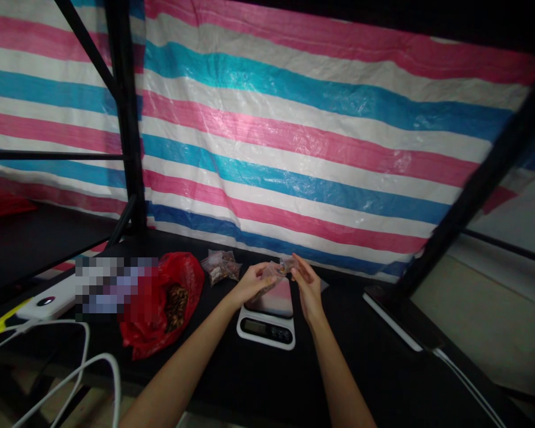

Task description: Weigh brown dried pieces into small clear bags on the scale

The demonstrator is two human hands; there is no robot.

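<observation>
Over a white digital scale [244, 339] with a shiny plate, both hands are raised close together. My left hand [255, 284] pinches a small clear plastic bag [286, 263] with dark bits inside. My right hand [308, 284] has its thumb and fingers closed on the bag's other side. Whether this is one bag or two overlapping ones, I cannot tell. Left of the hands lie several small filled clear bags [223, 266] in a pile. A red plastic bag [189, 279] stands further left, its mouth showing brown dried pieces [176, 306].
A white power bank [49, 303] with white cables [87, 345] lies at the left. To the right, a dark flat device [395, 315] with a pale edge has a cable attached. Black frame posts [127, 119] and a striped plastic sheet [285, 137] bound the black table [267, 386].
</observation>
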